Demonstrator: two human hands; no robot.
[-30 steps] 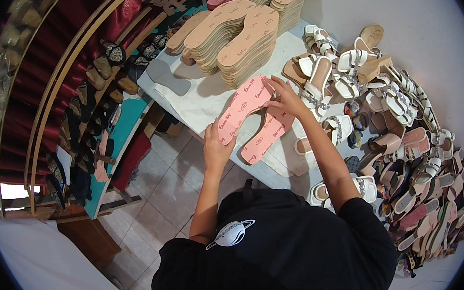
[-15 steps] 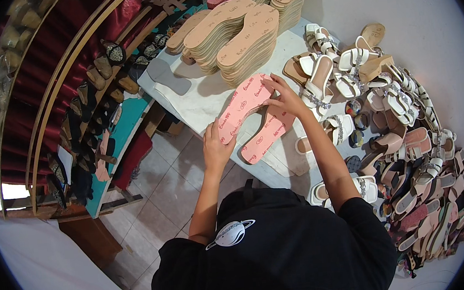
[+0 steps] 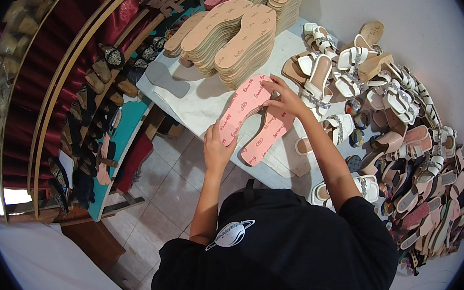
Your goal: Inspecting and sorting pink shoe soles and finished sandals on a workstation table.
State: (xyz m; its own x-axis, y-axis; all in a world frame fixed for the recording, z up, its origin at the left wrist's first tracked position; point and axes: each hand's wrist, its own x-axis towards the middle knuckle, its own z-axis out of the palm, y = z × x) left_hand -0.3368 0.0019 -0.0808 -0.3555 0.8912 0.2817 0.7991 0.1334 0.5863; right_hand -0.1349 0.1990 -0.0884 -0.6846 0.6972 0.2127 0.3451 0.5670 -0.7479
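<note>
Between both hands I hold a pink printed insole, tilted with its toe end away from me and to the right. My left hand grips its near, narrower end, with the thumb hidden from view. My right hand pinches the far right edge of the wide end. A second pink insole lies on the table just beneath and to the right, partly covered by the held one and my right hand. Beyond them stand tall stacks of tan insoles.
White sandals crowd the right side of the table, with a heap of mixed sandals beyond. A grey sole-shaped piece lies at the table's left corner. Shelves of shoes stand at the left, above a tiled floor.
The view has shifted very slightly. Both hands keep the same grip on the pink insole, and nothing else has visibly moved.
</note>
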